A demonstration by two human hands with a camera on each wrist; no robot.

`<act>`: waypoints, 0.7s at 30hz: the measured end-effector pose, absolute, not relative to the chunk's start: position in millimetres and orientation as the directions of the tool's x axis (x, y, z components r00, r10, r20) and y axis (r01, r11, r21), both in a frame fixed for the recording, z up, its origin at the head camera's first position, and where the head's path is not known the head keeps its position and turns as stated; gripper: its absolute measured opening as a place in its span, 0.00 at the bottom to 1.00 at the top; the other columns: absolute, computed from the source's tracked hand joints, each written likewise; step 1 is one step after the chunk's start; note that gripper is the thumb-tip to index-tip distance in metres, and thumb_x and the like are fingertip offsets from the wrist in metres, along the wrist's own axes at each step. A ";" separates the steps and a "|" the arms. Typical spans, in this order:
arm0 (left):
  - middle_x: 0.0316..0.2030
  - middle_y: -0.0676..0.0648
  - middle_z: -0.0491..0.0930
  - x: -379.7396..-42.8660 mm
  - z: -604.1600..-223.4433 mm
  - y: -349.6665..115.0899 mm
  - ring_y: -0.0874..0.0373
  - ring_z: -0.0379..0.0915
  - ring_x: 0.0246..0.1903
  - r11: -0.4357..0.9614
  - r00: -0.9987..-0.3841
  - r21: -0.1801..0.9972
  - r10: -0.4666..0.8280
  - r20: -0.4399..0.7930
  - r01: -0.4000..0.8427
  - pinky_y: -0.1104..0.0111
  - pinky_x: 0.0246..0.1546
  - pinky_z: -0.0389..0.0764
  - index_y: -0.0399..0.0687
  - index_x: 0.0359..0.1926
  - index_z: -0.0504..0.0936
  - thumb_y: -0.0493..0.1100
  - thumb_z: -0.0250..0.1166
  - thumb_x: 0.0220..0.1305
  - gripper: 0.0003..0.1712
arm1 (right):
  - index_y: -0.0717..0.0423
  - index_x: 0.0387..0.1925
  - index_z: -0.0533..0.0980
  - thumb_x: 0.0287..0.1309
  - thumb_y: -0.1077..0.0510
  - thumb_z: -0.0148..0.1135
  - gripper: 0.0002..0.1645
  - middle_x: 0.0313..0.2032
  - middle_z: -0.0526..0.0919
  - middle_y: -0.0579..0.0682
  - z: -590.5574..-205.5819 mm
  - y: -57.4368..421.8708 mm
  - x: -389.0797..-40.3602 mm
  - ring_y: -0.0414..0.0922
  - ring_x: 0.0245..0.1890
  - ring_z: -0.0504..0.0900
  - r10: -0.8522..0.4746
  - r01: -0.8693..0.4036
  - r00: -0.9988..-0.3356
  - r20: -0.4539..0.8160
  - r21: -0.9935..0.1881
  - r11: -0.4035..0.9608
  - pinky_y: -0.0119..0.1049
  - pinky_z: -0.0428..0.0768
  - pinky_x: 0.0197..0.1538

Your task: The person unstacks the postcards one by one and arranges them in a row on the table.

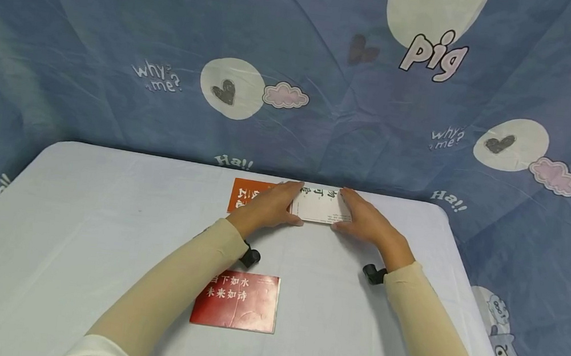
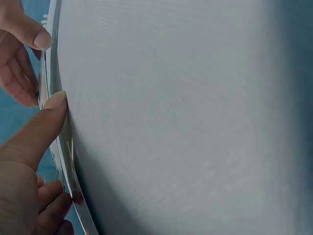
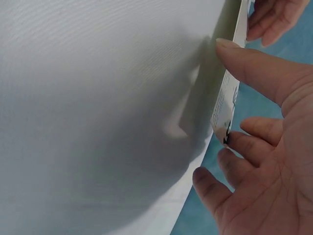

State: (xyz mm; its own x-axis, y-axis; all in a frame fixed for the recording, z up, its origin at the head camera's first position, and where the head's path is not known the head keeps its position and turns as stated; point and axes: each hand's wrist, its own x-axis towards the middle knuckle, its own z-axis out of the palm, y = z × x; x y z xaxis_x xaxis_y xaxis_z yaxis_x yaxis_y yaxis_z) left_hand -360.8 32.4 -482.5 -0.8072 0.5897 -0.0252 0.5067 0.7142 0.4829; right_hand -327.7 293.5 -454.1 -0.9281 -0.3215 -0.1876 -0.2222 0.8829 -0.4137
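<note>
At the far edge of the table lies a white card printed with dark characters. My left hand holds its left end, thumb at the near edge and fingers toward the far edge. On the opposite end, my right hand grips the card the same way; in the right wrist view, thumb and fingertips span the card's printed face. An orange booklet with white characters lies to the left, partly hidden by the left hand. Closer to me, a red booklet lies flat, its left side covered by the left sleeve.
A white cloth covers the table, whose far edge runs just behind the card. Behind it hangs a blue patterned cloth. Small black wrist cameras, one at the left wrist and another at the right, hang over the table.
</note>
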 end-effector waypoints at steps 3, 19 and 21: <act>0.78 0.42 0.62 -360.5 -481.8 32.3 0.46 0.58 0.76 0.714 -0.803 0.472 0.596 -0.022 0.517 0.54 0.76 0.61 0.40 0.82 0.56 0.57 0.79 0.60 0.59 | 0.65 0.82 0.51 0.62 0.53 0.75 0.58 0.81 0.52 0.62 -455.4 294.8 -327.7 0.60 0.80 0.51 -0.315 -0.213 -0.930 -0.192 -0.418 0.883 0.54 0.52 0.80; 0.77 0.41 0.63 -364.0 -481.3 34.3 0.46 0.57 0.77 0.717 -0.791 0.453 0.610 -0.042 0.529 0.56 0.79 0.54 0.41 0.82 0.56 0.59 0.79 0.59 0.60 | 0.64 0.81 0.54 0.62 0.55 0.75 0.55 0.80 0.56 0.63 -462.1 300.3 -330.1 0.60 0.79 0.55 -0.320 -0.216 -0.929 -0.186 -0.430 0.877 0.54 0.54 0.80; 0.77 0.41 0.63 -364.2 -481.2 33.6 0.46 0.57 0.77 0.719 -0.791 0.453 0.610 -0.048 0.527 0.56 0.79 0.54 0.42 0.82 0.56 0.60 0.79 0.59 0.61 | 0.64 0.80 0.54 0.62 0.55 0.75 0.55 0.79 0.57 0.63 -462.3 300.2 -330.3 0.60 0.79 0.56 -0.324 -0.220 -0.927 -0.187 -0.428 0.876 0.54 0.55 0.79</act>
State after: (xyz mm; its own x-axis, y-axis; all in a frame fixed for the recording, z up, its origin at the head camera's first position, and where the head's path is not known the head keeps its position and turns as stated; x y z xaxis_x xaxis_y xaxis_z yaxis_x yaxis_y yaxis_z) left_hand -364.2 33.6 -481.2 -0.7909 0.6101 -0.0479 0.5271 0.7188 0.4533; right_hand -330.3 300.2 -462.3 -0.9274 -0.3241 -0.1869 -0.2199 0.8764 -0.4284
